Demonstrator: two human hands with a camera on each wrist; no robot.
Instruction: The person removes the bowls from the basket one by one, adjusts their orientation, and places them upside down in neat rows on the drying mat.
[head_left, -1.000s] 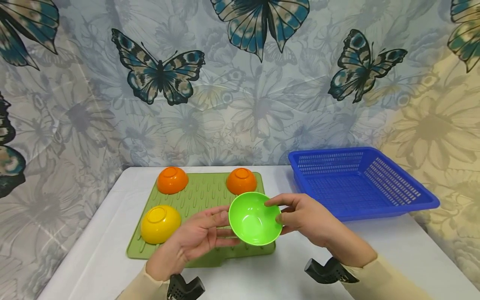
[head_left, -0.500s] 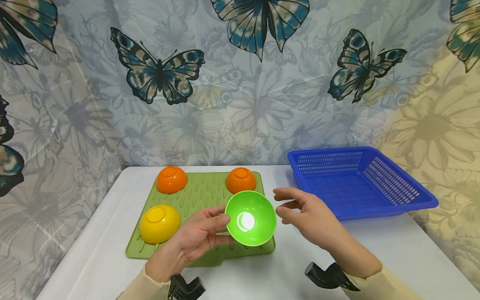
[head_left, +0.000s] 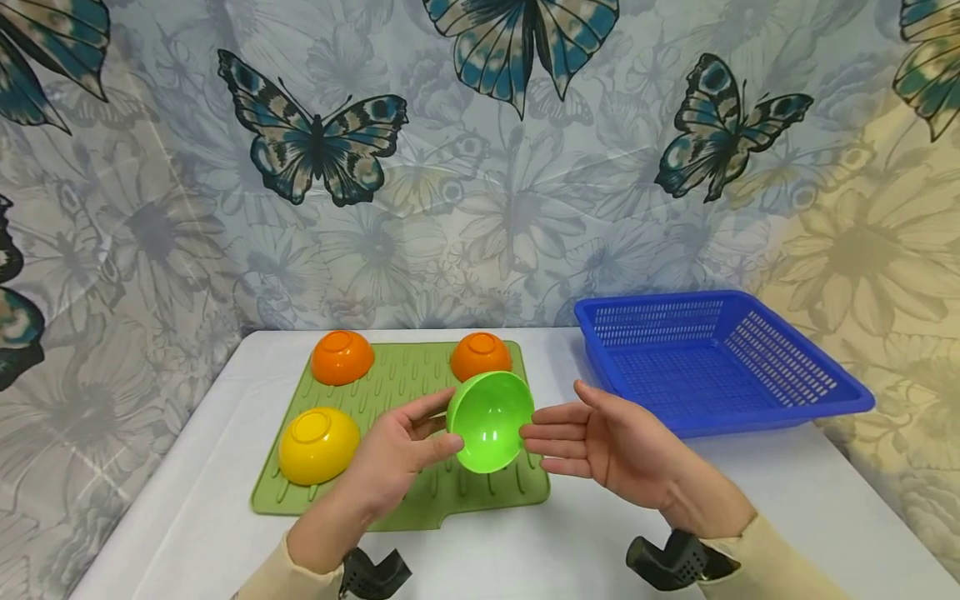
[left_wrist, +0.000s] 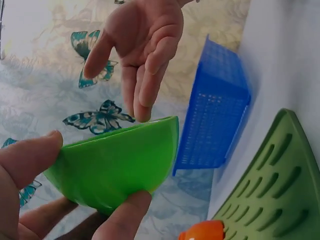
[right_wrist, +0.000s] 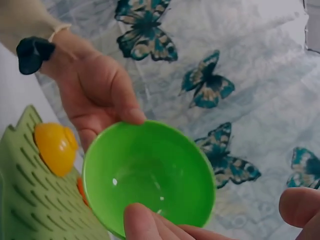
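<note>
A bright green bowl [head_left: 491,421] is held in the air over the front right of the green drying mat [head_left: 408,371]. My left hand [head_left: 393,458] grips its left side, thumb at the rim and fingers behind the outer wall [left_wrist: 120,170]. The bowl's inside [right_wrist: 150,175] faces back toward me, tilted. My right hand [head_left: 633,458] has its palm turned inward and its fingers straight at the bowl's right rim. Whether the fingertips touch the rim, I cannot tell. Two orange bowls, one at the back left [head_left: 342,358] and one at the back right [head_left: 481,357], lie upside down on the mat.
An upturned yellow bowl [head_left: 318,446] sits at the mat's front left. At the right rear of the white table [head_left: 517,558] stands a blue plastic basket [head_left: 720,412]. A butterfly-print cloth [head_left: 510,208] hangs behind the table.
My right hand let go of the bowl's rim, drew back, then turned its palm inward with straight fingers and returned near the rim. The left hand rolled and tilted the bowl, shifting it slightly left.
</note>
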